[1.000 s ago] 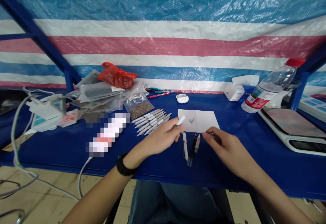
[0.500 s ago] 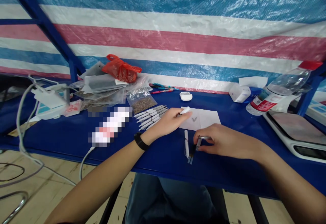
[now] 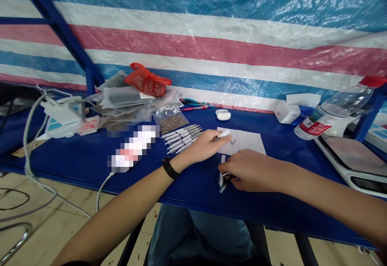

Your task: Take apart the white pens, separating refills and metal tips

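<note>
Close to your body, your right hand [image 3: 250,171]: curled over pen parts [image 3: 222,177] on the blue table [image 3: 75,173], grip hidden, so you cannot tell.
Just left, your left hand [image 3: 208,145]: pinching a white pen [image 3: 224,134] above a paper sheet [image 3: 250,143].
Farther back, a row of pens [image 3: 181,139]: beside the sheet.

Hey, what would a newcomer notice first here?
The big striped tarp in blue, white and pink fills the background behind the blue table. At the back left, a red plastic bag sits by a pile of packets. Front and center, the left hand holds a white pen at a sheet of paper, the right hand beside it.
</note>
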`<control>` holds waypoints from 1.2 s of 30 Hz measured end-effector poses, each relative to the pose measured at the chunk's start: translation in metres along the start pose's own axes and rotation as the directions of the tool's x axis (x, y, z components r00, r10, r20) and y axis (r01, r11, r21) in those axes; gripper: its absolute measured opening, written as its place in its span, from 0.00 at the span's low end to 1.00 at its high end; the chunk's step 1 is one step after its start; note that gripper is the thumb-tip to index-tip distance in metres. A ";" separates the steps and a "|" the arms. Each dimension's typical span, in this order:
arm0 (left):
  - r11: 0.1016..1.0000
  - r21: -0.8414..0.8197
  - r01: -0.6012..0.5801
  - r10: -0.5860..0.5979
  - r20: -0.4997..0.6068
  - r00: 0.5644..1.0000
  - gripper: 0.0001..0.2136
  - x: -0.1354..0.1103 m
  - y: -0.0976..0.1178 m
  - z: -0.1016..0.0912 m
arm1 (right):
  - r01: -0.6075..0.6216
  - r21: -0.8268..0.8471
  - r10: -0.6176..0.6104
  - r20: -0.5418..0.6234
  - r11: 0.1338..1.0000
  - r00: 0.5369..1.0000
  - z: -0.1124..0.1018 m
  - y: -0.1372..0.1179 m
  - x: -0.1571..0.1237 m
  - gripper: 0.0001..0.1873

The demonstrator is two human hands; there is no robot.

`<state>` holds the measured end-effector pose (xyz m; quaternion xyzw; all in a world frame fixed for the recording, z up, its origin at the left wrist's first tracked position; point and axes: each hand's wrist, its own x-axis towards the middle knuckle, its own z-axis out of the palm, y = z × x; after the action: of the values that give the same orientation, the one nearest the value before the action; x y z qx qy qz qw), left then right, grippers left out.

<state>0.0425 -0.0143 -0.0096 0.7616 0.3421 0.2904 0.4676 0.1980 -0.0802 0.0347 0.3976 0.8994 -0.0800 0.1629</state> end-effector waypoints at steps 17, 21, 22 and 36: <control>0.877 -0.442 0.186 -0.046 0.309 0.950 0.19 -0.007 0.009 -0.005 | -0.102 -0.332 -0.244 -0.839 0.938 0.487 -0.032 0.057 -0.041 0.08; 0.854 -0.481 0.198 -0.006 0.372 0.928 0.18 -0.007 0.007 -0.003 | -0.121 -0.468 -0.359 -0.798 0.876 0.484 -0.019 0.063 -0.039 0.14; 0.851 -0.487 0.197 0.003 0.379 0.925 0.17 -0.007 0.006 -0.002 | -0.115 -0.473 -0.368 -0.797 0.874 0.480 -0.018 0.063 -0.039 0.14; 0.833 -0.515 0.201 0.021 0.393 0.919 0.17 -0.008 0.006 -0.002 | -0.095 -0.542 -0.413 -0.732 0.835 0.542 -0.018 0.067 -0.048 0.09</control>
<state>0.0374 -0.0215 -0.0043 0.6208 0.1833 0.1988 0.7359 0.2741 -0.0635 0.0674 0.2400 0.8871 0.3479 -0.1857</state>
